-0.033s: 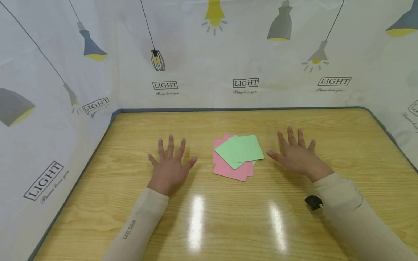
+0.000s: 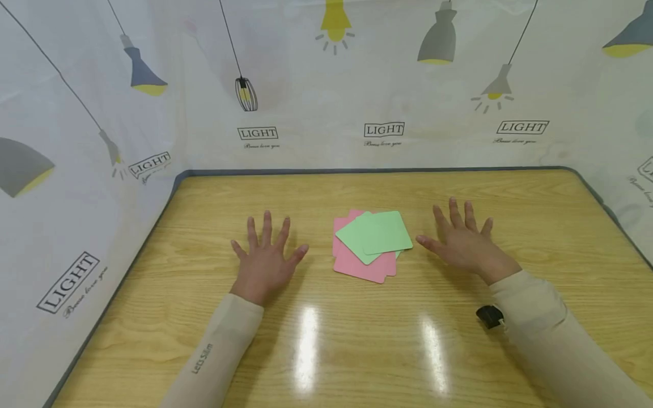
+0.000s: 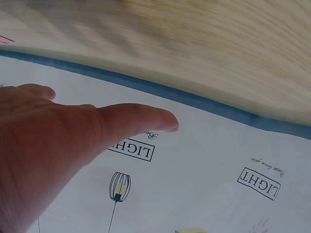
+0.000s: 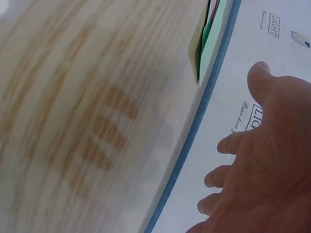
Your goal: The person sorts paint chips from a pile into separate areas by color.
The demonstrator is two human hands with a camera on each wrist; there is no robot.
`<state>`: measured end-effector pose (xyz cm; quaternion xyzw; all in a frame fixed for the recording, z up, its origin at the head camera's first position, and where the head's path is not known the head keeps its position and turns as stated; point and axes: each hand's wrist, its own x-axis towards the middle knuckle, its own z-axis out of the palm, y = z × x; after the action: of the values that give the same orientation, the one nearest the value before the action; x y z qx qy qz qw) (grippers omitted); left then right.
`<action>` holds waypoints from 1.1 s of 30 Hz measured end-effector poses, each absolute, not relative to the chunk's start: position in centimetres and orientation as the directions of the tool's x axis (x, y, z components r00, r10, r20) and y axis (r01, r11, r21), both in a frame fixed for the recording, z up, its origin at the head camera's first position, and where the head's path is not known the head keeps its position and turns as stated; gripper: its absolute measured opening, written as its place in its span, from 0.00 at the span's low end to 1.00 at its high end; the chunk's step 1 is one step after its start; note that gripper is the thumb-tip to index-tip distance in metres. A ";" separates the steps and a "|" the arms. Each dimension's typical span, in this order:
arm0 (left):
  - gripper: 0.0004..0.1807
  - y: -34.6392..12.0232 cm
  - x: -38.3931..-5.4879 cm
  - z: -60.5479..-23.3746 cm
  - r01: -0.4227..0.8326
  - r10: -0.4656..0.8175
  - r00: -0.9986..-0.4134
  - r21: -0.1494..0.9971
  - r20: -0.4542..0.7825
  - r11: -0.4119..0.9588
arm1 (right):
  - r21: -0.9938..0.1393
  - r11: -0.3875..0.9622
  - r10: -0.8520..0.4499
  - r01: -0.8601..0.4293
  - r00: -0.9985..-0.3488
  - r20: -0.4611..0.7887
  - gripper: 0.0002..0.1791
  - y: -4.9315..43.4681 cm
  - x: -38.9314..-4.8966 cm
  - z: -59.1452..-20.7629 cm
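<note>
Two hands [image 2: 262, 269] splayed, well apart | head: whole card pile [image 2: 382, 233] | left wrist: just a pink sliver [image 3: 5, 40]

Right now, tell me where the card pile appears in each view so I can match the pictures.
Head: the card pile lies just right of and below centre.
Left wrist: only a pink sliver, apparently its edge, at the left border, upper part.
Right wrist: top, right of centre, cut off and seen nearly edge-on.
Shared landmark: the blue table edging.
</note>
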<state>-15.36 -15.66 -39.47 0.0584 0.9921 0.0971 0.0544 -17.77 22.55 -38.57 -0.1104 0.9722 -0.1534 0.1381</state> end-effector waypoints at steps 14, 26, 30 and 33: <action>0.42 -15.7 -15.6 -39.9 0.107 0.127 -0.987 0.185 -0.098 0.977 | -0.329 0.926 -0.266 -0.183 -0.937 -0.228 0.53 22.3 -17.7 -38.3; 0.42 -15.4 -15.8 -39.7 0.117 0.136 -0.985 0.177 -0.102 0.977 | -0.329 0.924 -0.275 -0.193 -0.935 -0.223 0.52 21.9 -17.7 -38.3; 0.42 -14.8 -15.8 -39.5 0.134 0.152 -0.984 0.172 -0.097 0.976 | -0.347 0.916 -0.290 -0.204 -0.932 -0.217 0.52 21.4 -17.8 -38.2; 0.42 -14.1 -16.0 -39.2 0.162 0.176 -0.981 0.154 -0.083 0.975 | -0.352 0.906 -0.319 -0.235 -0.926 -0.203 0.52 20.8 -18.0 -38.0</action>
<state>-15.95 -14.08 -39.24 0.0853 0.9925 0.0736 0.0480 -17.97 20.80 -38.04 -0.1430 0.9677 -0.1629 0.1289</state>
